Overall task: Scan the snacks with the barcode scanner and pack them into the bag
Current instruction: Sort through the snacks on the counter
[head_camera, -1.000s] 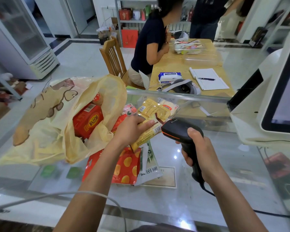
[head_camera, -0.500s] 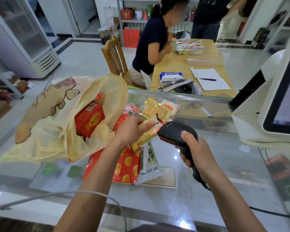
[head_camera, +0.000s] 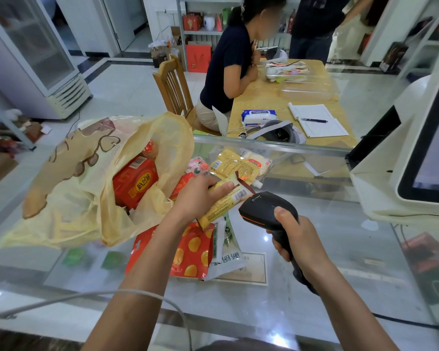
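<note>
My left hand (head_camera: 200,196) grips a long yellow snack pouch (head_camera: 226,202) above the glass counter, its barcode facing right. My right hand (head_camera: 297,239) holds the black barcode scanner (head_camera: 266,211) by its handle, head close to the pouch's barcode. A yellow plastic bag (head_camera: 86,188) lies open at the left with a red box (head_camera: 134,182) inside. More snacks lie on the counter: a red packet with yellow circles (head_camera: 190,252), a white packet (head_camera: 226,252), a yellow packet (head_camera: 233,164) and a pink one (head_camera: 198,167).
A white checkout terminal (head_camera: 416,153) stands at the right on the glass counter (head_camera: 314,287). Beyond it a person sits at a wooden table (head_camera: 264,97) with a notebook, wipes and a headset. A white cable crosses my left forearm.
My right hand has brought the scanner a little lower and closer to the pouch's barcode. My left hand keeps the pouch in nearly the same place.
</note>
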